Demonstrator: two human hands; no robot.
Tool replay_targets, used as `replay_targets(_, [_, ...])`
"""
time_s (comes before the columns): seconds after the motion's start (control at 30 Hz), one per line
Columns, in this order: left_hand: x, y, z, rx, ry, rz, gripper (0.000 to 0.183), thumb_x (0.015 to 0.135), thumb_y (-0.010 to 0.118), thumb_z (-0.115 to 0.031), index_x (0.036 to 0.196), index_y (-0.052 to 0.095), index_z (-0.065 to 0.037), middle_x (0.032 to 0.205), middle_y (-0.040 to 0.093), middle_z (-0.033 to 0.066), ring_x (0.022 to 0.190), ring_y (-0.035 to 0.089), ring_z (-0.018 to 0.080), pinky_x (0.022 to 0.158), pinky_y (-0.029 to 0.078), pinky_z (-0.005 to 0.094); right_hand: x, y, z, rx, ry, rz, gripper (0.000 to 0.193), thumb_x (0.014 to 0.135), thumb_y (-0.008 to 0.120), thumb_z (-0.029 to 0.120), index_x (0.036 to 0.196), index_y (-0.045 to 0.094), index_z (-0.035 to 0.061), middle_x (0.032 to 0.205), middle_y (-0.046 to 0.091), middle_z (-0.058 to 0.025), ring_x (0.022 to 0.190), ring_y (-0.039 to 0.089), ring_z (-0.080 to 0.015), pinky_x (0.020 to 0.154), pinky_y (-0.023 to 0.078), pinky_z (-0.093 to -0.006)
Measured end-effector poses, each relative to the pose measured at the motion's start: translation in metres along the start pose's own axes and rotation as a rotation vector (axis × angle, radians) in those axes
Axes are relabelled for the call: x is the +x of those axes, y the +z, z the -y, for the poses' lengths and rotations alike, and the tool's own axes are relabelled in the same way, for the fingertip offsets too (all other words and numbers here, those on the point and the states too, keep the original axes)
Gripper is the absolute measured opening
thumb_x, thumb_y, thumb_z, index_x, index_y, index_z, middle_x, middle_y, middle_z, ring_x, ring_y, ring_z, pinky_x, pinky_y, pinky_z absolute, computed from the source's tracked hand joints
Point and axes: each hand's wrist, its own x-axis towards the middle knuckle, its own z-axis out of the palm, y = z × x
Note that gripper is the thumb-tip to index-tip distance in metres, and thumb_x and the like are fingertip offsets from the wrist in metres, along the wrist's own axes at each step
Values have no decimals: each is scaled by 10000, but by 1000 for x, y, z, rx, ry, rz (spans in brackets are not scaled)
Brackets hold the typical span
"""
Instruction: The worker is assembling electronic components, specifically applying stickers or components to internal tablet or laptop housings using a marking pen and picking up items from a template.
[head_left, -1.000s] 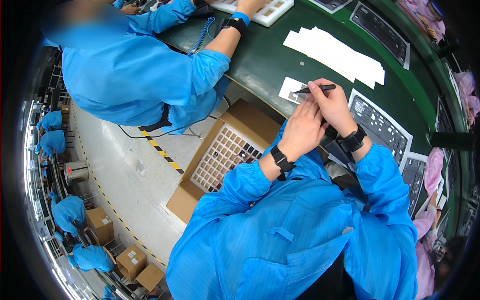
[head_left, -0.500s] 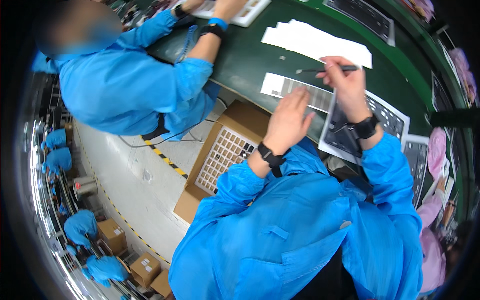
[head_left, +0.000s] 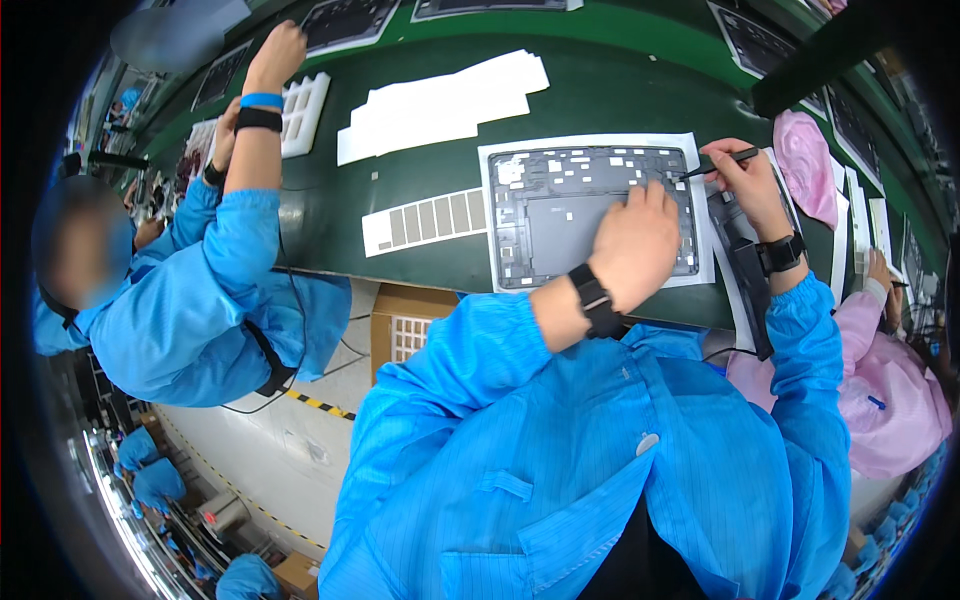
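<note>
A dark tablet-like housing (head_left: 560,235) with many small white pieces on it lies on a white sheet (head_left: 487,150) in front of me. My left hand (head_left: 635,245) rests palm down over its right half, fingers stretched out and holding nothing. At the upper right corner, my right hand (head_left: 745,185) is closed on slim black tweezers (head_left: 725,161). Their tip points left, at the housing's edge; whether it touches I cannot tell. To the left, a white strip with grey rectangular stickers (head_left: 425,220) meets the white sheet.
White paper sheets (head_left: 440,105) lie behind the strip on the green table (head_left: 330,215). A blue-sleeved co-worker (head_left: 180,290) works at my left, near a white tray (head_left: 303,115). Another in pink (head_left: 880,400) is at my right. Below the table edge stands a cardboard box (head_left: 385,330).
My view has turned right. My left hand has gone from the sticker strip to the housing. The right hand has carried the tweezers from above the strip to the housing's upper right corner.
</note>
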Motion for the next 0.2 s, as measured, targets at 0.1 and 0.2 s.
replay_targets(0.1, [10, 33, -17, 222, -16, -81, 431, 831, 625, -216, 1166, 560, 47, 1237, 525, 161, 1082, 536, 305, 832, 516, 370, -4, 0, -6, -4, 15, 46, 166, 918, 595, 141, 982, 662, 4, 756, 636, -9, 659, 604, -55, 564, 441, -173])
replay_targets(0.2, [14, 43, -22, 264, -19, -70, 487, 808, 656, -215, 1211, 555, 39, 1293, 502, 173, 1099, 527, 332, 845, 514, 389, -7, -4, -12, -27, -39, 46, 158, 917, 606, 146, 988, 652, 12, 797, 636, -17, 680, 622, -95, 597, 481, -206])
